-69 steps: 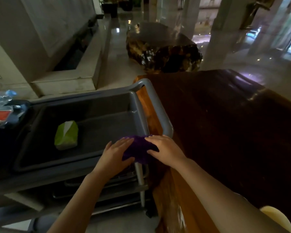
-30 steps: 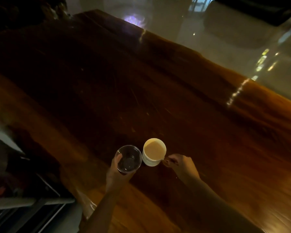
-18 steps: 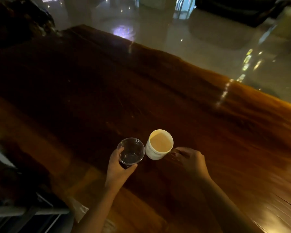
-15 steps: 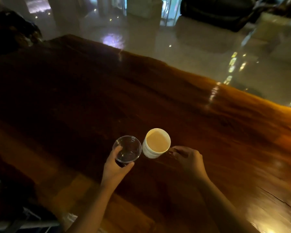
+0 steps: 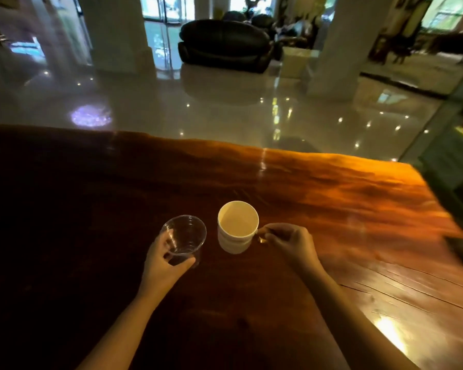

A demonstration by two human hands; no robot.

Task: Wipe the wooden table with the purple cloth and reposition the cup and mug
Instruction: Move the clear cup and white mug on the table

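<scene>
Left hand (image 5: 163, 259) curled in a grasp, right hand (image 5: 289, 243) pinching.

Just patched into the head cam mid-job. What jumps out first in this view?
Two vessels side by side near the middle of the dark wooden table: a white mug held by its handle in the right hand, and a clear plastic cup gripped in the left hand. Beyond the table's far edge, a glossy floor mirrors ceiling lights, with a black sofa behind.
</scene>
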